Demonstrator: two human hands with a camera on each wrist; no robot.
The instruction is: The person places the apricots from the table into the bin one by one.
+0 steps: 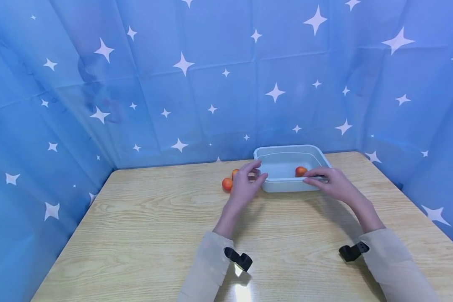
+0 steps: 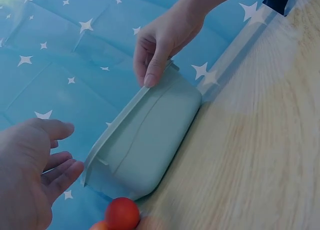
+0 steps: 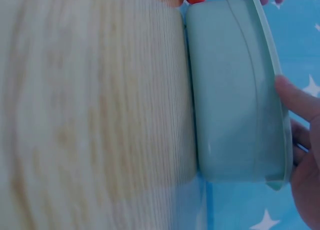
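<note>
The tub (image 1: 290, 186) is resting near the table's (image 1: 151, 226) back edge, opening upward, its long axis running along that edge. Above the table, the right hand (image 1: 333, 183) is pinching its rim; the left hand (image 1: 245, 183) is hovering loose-fingered.

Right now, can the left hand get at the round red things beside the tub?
Probably yes: the left hand looks empty, close to the round red things, and nothing visible blocks the way.
</note>
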